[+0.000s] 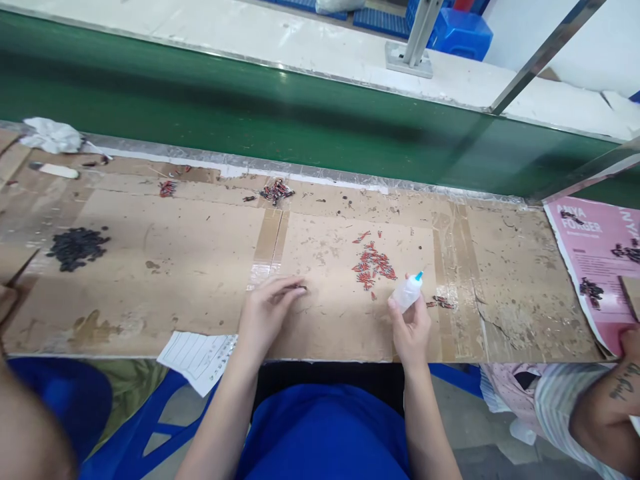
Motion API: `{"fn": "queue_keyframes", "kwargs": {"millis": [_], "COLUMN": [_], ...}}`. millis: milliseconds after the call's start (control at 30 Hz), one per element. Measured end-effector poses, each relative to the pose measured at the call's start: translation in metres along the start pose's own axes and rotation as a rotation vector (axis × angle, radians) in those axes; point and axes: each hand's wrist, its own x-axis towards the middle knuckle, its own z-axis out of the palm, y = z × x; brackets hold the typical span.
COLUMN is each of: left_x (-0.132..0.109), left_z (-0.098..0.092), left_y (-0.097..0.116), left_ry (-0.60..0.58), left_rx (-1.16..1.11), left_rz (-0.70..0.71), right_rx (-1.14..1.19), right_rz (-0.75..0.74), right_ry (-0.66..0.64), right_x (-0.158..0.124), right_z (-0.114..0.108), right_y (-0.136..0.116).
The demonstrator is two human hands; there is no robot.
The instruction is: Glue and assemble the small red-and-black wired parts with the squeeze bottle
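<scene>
My left hand (264,317) is closed in a pinch over the cardboard, with thumb and forefinger on a small dark piece (305,288) whose kind is too small to tell. In my right hand (413,328) is a white squeeze bottle (407,293) with a blue tip, tilted up and to the right. Between the hands, farther from me, lies a loose pile of small red-and-dark parts (373,265). A few similar parts (440,302) lie just right of the bottle.
Cardboard (200,267) covers the bench. Black pieces (77,248) are heaped at left; small red clusters (276,191) lie farther back. Beyond runs a green conveyor belt (280,100). A paper sheet (200,357) hangs over the front edge. Other people's arms (607,407) flank me.
</scene>
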Motion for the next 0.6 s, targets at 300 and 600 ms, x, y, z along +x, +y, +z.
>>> {"fn": "queue_keyframes", "kwargs": {"millis": [300, 600], "left_x": [-0.022, -0.040], "left_z": [0.042, 0.046], "left_y": [-0.002, -0.001], "left_ry": [-0.111, 0.136], "left_rx": [0.210, 0.465], "left_rz": [0.544, 0.530], "right_rx": [0.452, 0.612], "right_rz": [0.225, 0.302], "right_ry": [-0.064, -0.013], "right_x": [-0.006, -0.004], "right_z": [0.002, -0.007], "right_y": [-0.008, -0.006]}}
